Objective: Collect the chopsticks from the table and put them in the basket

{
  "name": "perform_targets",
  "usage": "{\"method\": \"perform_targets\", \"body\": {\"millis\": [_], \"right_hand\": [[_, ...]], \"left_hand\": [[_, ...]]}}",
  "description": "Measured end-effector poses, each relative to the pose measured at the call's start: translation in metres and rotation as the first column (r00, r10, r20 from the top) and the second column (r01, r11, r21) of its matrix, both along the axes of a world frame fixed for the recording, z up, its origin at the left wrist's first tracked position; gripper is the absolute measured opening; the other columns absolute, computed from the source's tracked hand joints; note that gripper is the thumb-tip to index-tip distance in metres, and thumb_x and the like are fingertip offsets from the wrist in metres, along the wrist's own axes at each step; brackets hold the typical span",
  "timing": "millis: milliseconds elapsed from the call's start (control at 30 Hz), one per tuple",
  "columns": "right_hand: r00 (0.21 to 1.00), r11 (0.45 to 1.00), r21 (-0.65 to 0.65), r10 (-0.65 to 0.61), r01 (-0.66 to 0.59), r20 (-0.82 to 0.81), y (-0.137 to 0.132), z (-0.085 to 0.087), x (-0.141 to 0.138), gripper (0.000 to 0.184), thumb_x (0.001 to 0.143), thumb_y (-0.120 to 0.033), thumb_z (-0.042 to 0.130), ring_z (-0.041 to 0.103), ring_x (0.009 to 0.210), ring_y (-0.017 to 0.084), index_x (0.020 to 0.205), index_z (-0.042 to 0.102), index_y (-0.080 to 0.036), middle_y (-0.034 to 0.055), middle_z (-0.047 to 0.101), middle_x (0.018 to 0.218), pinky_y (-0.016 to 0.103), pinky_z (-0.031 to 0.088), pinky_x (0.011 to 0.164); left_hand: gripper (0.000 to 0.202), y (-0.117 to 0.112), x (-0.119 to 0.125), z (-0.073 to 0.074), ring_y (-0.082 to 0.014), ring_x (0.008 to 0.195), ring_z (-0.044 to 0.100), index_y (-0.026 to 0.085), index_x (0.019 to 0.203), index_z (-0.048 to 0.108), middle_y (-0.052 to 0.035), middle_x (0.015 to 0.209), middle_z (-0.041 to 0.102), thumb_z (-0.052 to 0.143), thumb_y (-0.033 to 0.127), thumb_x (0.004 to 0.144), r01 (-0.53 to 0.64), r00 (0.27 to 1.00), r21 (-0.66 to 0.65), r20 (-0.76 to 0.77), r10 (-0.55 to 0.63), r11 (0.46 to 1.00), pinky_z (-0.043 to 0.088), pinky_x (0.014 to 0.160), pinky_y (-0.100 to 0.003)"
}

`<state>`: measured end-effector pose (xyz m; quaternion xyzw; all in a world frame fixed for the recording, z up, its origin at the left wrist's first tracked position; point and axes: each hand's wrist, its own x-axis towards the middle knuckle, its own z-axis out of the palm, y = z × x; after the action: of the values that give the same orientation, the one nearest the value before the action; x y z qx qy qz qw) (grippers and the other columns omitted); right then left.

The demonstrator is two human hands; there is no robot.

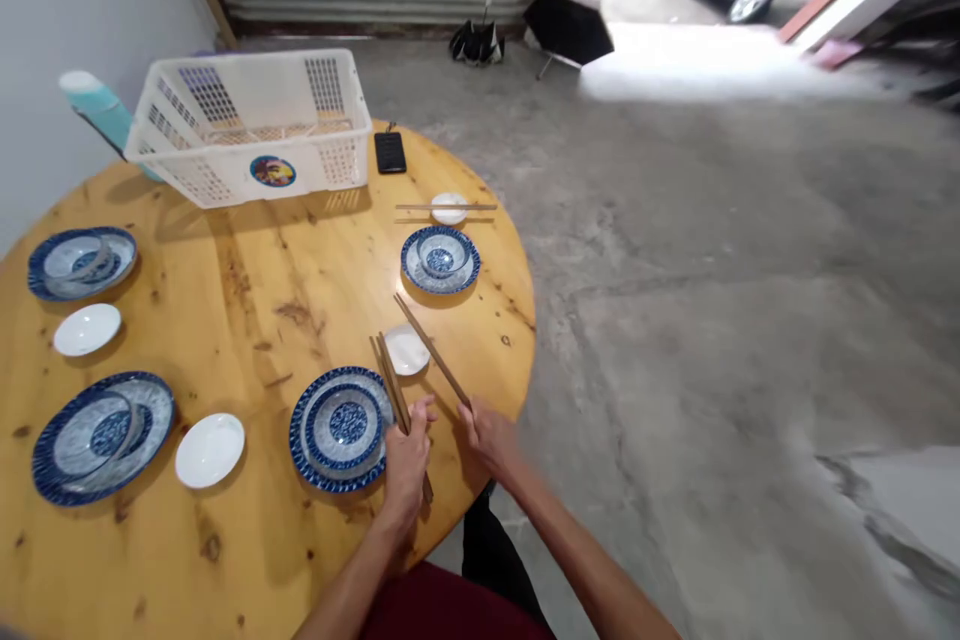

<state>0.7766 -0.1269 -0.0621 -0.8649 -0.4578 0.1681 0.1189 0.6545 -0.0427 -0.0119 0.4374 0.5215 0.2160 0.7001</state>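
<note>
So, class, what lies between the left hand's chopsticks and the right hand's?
In the head view, a small white dish lies between the chopsticks in the left hand and the chopsticks in the right hand.

Forward-and-down head view, near left hand [407, 458] and right hand [492, 434]

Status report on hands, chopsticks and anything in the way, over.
Left hand gripping chopsticks. Right hand gripping more chopsticks. Small white dish close by, between both sets.

No text readable — sticker [273, 171] on basket [225, 175] too small.
</note>
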Motion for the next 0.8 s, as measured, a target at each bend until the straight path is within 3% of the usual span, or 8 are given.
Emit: {"method": "perform_targets", "body": {"millis": [133,200,300,367,567,700,800], "right_hand": [[0.995,0.985,0.151,0.09,-0.084,-0.032,-0.065,-0.007,0.008,0.055,0.107,-0.043,0.013,0.062,0.053,0.019,0.091,0.059,-0.017,0.0074,0.066,0.065,0.03,0.028,0.051],[0.991,0.965,0.245,0.112,-0.091,-0.071,-0.094,-0.002,0.018,0.056,0.106,-0.045,0.012,0.058,0.049,0.018,0.088,0.057,-0.018,0.005,0.063,0.061,0.03,0.025,0.051],[0.986,0.936,0.344,0.116,-0.069,-0.116,-0.127,0.013,0.044,0.053,0.107,-0.046,0.013,0.054,0.045,0.015,0.085,0.052,-0.019,0.0019,0.06,0.057,0.029,0.024,0.05],[0.988,0.921,0.386,0.103,-0.052,-0.115,-0.142,0.023,0.065,0.05,0.107,-0.045,0.014,0.053,0.044,0.014,0.085,0.051,-0.02,0.001,0.059,0.056,0.029,0.023,0.049],[0.996,0.869,0.491,0.083,-0.056,-0.032,-0.17,0.039,0.127,0.047,0.108,-0.037,0.015,0.054,0.041,0.014,0.085,0.052,-0.019,0.0001,0.058,0.053,0.029,0.024,0.046],[0.999,0.863,0.504,0.043,-0.034,-0.006,-0.174,0.04,0.157,0.046,0.108,-0.035,0.017,0.056,0.041,0.014,0.085,0.054,-0.018,0.0014,0.06,0.056,0.029,0.025,0.045],[0.999,0.854,0.519,0.034,-0.035,0.012,-0.17,0.039,0.177,0.045,0.108,-0.034,0.02,0.056,0.041,0.014,0.084,0.054,-0.017,0.0014,0.059,0.056,0.029,0.025,0.045]], "left_hand": [[0.071,-0.014,0.043,0.02,-0.0055,0.041,0.024,0.015,0.107,0.075,0.0087,0.048,0.034,0.063,0.076,0.075,0.023,0.999,0.026,0.042,-0.024,0.999,0.016,0.04,-0.021],[0.067,-0.033,0.072,0.035,-0.0065,0.043,0.035,0.013,0.102,0.077,0.0055,0.051,0.042,0.067,0.073,0.074,0.036,0.996,0.051,0.076,-0.04,0.998,0.025,0.043,-0.021],[0.058,-0.07,0.12,0.053,-0.0129,0.066,0.058,0.013,0.089,0.08,-0.0052,0.072,0.065,0.069,0.069,0.074,0.037,0.99,0.139,0.132,-0.055,0.99,0.043,0.059,-0.023],[0.056,-0.093,0.151,0.06,-0.0166,0.076,0.062,0.014,0.081,0.079,-0.0081,0.079,0.07,0.067,0.068,0.077,0.059,0.988,0.174,0.13,-0.082,0.983,0.046,0.067,-0.025],[0.061,-0.136,0.223,0.066,-0.0124,0.057,0.051,0.017,0.066,0.071,-0.0024,0.062,0.057,0.06,0.076,0.079,0.066,0.991,0.202,0.103,-0.089,0.977,0.036,0.052,-0.024],[0.065,-0.143,0.255,0.065,-0.0101,0.049,0.04,0.018,0.064,0.067,0.0024,0.052,0.041,0.054,0.08,0.08,0.075,0.989,0.204,0.109,-0.099,0.976,0.029,0.046,-0.024],[0.067,-0.14,0.277,0.062,-0.0094,0.05,0.037,0.018,0.062,0.066,0.0027,0.053,0.04,0.052,0.081,0.081,0.075,0.988,0.227,0.114,-0.103,0.971,0.027,0.046,-0.023]]}}
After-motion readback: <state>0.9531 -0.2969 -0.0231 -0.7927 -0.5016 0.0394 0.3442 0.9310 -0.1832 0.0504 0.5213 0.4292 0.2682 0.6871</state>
